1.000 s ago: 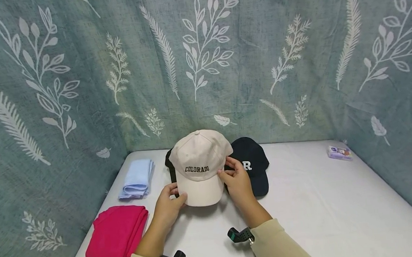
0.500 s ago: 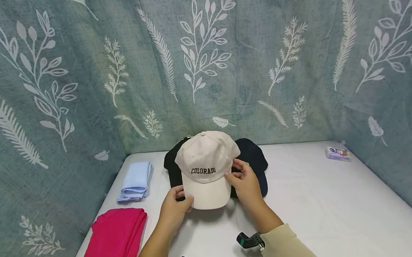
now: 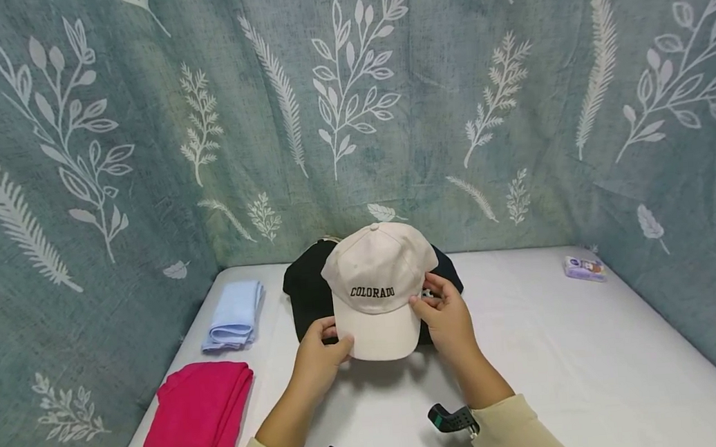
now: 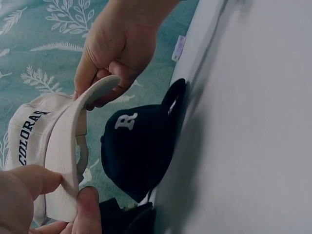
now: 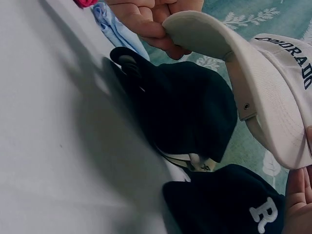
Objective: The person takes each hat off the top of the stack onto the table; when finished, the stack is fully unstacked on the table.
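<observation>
A cream baseball cap (image 3: 377,284) with COLORADO lettering is held up in front of two dark caps, its brim pointing down toward me. My left hand (image 3: 320,358) pinches the brim's left edge between thumb and fingers. On the other side, my right hand (image 3: 448,317) pinches the cap where brim and crown meet. Behind it to the left stands a black cap (image 3: 306,289). A navy cap (image 4: 139,141) with a white R shows fully in the left wrist view, but the cream cap covers much of it in the head view. Both wrist views show the cream cap lifted off the table.
Folded light-blue cloth (image 3: 235,315) lies at the back left of the white table (image 3: 561,361), with a folded pink-red cloth (image 3: 198,413) nearer me. A small purple packet (image 3: 584,268) sits at the back right. Patterned curtains (image 3: 350,113) enclose the back and sides.
Both hands have carried the cream cap to the right. More of the black cap now shows, while the navy cap and its R are more covered. The grips look unchanged.
</observation>
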`<state>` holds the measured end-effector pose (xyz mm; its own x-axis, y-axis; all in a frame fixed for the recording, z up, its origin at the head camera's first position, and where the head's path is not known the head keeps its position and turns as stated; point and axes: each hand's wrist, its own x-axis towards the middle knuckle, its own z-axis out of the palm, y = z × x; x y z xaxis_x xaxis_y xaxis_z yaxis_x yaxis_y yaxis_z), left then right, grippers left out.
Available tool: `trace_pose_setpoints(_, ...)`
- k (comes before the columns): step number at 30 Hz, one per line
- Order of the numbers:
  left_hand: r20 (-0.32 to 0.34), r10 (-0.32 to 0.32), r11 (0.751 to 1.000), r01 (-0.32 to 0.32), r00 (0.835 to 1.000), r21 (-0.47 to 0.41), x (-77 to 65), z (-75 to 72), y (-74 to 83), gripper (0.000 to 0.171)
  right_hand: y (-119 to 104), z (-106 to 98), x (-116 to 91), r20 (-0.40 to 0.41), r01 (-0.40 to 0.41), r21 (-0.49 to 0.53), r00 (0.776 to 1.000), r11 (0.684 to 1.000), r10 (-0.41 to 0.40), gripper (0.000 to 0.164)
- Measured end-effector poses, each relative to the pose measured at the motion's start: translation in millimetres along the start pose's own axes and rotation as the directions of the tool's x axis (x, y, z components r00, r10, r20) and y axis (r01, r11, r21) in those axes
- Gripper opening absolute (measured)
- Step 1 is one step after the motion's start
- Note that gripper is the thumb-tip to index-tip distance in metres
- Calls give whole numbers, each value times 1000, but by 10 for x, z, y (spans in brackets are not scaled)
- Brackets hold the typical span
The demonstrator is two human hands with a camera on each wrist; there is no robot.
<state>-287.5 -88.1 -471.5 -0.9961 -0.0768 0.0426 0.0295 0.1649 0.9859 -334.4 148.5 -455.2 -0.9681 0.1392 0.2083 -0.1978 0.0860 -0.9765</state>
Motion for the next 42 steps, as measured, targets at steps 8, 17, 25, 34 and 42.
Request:
trace_pose_setpoints(8,32,4,1000,-5,999,20,-29,189,80,53,-35,-239,-52,-41,-24,-27,999,999,23,60)
trace_pose_setpoints(17,41,27,999,-28,999,36,2,364,195,52,-83,-419,-39,-88,-21,-11,996,1000,20,61)
trace_pose_setpoints(25,45,18,998,-21,999,63,8,465,211,51,-80,-550,-35,-69,11,-10,998,1000,-12,62)
trace_pose_setpoints(34,79,19,997,-25,997,72,38,605,292,57,-69,-742,-17,-108,6,-48,994,999,-11,63)
trace_pose_setpoints(42,107,62,995,-71,992,77,55,788,335,50,-47,-928,-24,-157,-4,-25,988,1000,0,63)
